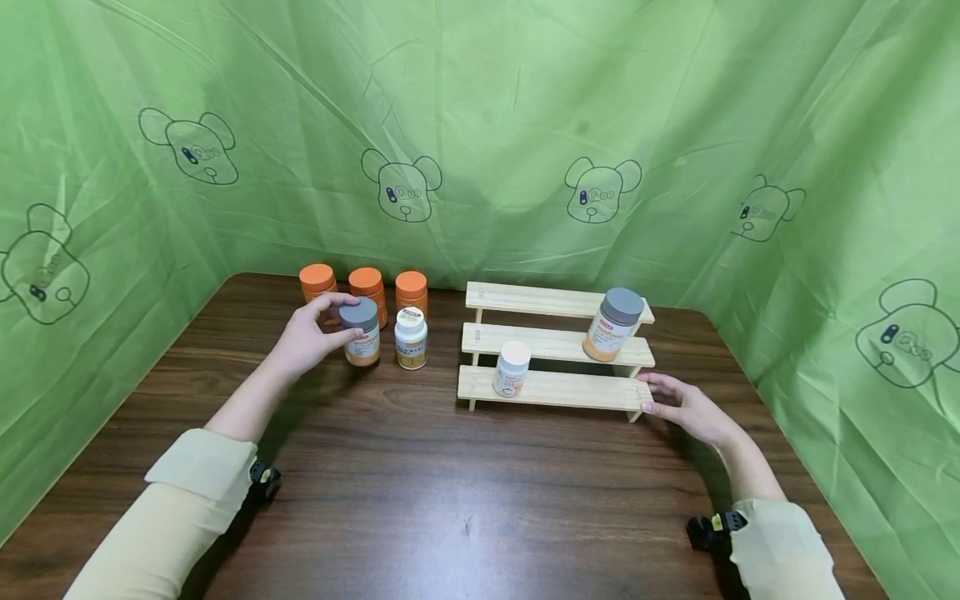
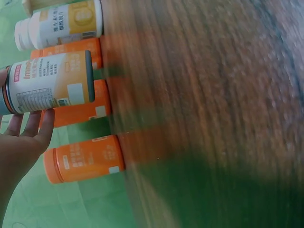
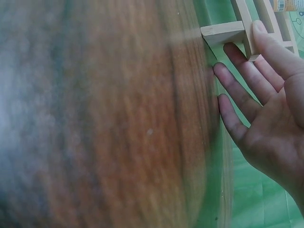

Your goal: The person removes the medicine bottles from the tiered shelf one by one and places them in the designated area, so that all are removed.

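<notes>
Head view shows the left hand (image 1: 311,337) curled round a grey-capped bottle (image 1: 362,332) that stands on the dark wooden counter (image 1: 450,500), thumb on the near side and fingers over the cap edge. Just beside it to the right stands a white-capped bottle (image 1: 411,337) with a yellow label, and behind both runs a row of three orange bottles (image 1: 367,287) against the green cloth backdrop (image 1: 487,125).

Left wrist view gives the same grip from the side: the grey-capped bottle (image 2: 50,81) lies across the fingertips (image 2: 45,126), the orange bottles (image 2: 83,159) close behind it, the white-capped one (image 2: 59,24) further along.

To the right stands a three-step wooden rack (image 1: 555,350). A second grey-capped bottle (image 1: 615,325) sits on its middle step near the right end, and a small white bottle (image 1: 512,368) sits on the lowest step, left of centre — the two well apart.

The right hand (image 1: 686,406) rests at the rack's front right corner, fingers straight and slightly spread, gripping nothing. Right wrist view confirms it: the thumb (image 3: 273,45) lies against the rack's end piece (image 3: 237,28), the other fingers stretched flat towards the counter — palm open.

Both forearms wear pale yellow sleeves (image 1: 180,500), each with a small black camera mount at the wrist.
</notes>
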A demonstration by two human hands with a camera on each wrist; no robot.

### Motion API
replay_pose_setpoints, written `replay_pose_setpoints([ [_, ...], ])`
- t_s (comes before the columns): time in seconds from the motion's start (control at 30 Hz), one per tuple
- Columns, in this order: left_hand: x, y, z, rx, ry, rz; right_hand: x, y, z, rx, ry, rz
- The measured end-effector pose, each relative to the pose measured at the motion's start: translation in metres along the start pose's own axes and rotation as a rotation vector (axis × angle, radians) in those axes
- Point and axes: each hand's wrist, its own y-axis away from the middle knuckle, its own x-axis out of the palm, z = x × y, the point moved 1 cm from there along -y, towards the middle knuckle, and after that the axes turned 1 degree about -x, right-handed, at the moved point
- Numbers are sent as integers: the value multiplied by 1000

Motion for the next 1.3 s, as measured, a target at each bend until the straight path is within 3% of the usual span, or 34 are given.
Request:
replay_pose_setpoints([
  [0.23,-1,-2,5,-48,0,64,1,0,-1,-2,-12,3],
  [0.57,-3,7,-23,-57,27,114,1,1,-2,-1,-5,-3],
  [1.2,-4,6,-25,-72,30,133,0,0,-1,-7,-8,-7],
  [1.3,-3,2,-9,-77,32,140,0,0,-2,-15,-10,-8],
])
